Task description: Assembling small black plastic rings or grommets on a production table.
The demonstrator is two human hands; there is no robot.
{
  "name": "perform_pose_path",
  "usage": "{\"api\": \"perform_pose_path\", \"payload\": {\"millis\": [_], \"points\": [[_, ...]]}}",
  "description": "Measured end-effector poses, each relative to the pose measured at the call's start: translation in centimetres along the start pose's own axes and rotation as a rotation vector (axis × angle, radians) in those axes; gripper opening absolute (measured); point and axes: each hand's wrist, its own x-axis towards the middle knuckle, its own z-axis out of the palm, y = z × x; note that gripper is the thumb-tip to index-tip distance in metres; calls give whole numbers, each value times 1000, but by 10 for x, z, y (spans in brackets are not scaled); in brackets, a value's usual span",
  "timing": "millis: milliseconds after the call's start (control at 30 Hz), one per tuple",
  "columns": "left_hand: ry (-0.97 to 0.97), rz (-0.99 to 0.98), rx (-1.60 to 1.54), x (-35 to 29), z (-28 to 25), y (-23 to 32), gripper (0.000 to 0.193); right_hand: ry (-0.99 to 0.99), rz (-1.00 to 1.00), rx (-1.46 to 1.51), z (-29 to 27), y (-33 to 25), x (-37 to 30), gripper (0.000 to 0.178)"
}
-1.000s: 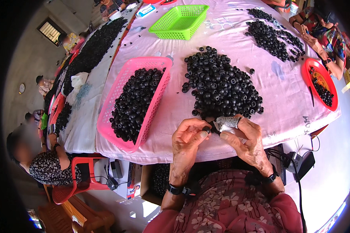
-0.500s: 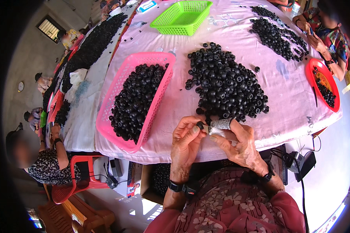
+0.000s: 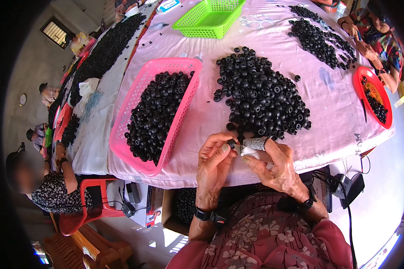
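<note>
My left hand [image 3: 214,159] pinches a small black rubber ring [image 3: 231,143] between thumb and fingertips, just above the table's front edge. Facing it, my right hand [image 3: 276,167] is closed on a small thin blade with a white wrapped grip [image 3: 250,153]. The blade's tip points at the ring; whether it touches is too small to tell. A grey knitted sleeve [image 3: 255,143] covers my right index finger. Directly beyond both hands lies a large heap of black rings [image 3: 262,96]. To the left, a pink basket [image 3: 116,142] holds many similar black pieces.
A green basket [image 3: 206,32] stands at the far side of the pink-covered table [image 3: 341,130]. On the right are a red tray [image 3: 358,83] with black pieces and a co-worker's hands [image 3: 366,47]. Another person [image 3: 54,188] works at the left. Cables [image 3: 345,197] hang below the table's right front.
The view has shifted slightly. Both hands stay almost in place, with small finger movements around the black ring and the blade.
</note>
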Motion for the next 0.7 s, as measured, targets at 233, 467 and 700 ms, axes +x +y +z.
{"api": "perform_pose_path", "payload": {"millis": [233,467,700], "points": [[11,-9,-12,0,2,0,17,-18,28,1,-1,-1,-1,25],[-5,6,62,-4,0,-4,16,19,140,-140,-5,10,-4,24],[-17,-63,114,-7,3,-5,20,138,205,115,-23,-4,5,26]]}}
